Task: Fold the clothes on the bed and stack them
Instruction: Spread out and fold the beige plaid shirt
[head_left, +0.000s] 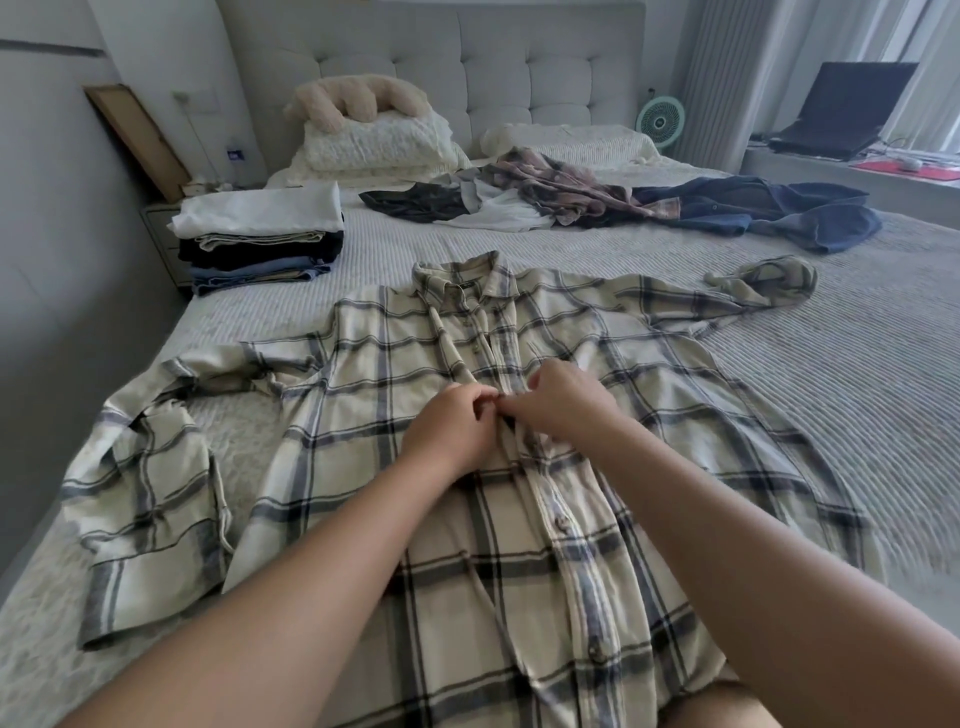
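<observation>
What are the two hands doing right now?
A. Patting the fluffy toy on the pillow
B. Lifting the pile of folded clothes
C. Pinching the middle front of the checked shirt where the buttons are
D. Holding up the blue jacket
C: the left hand and right hand meet on the button strip of the checked shirt, which lies spread on the bed.

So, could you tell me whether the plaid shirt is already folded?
No, the plaid shirt lies spread flat with sleeves out while both hands pinch its placket.
</observation>
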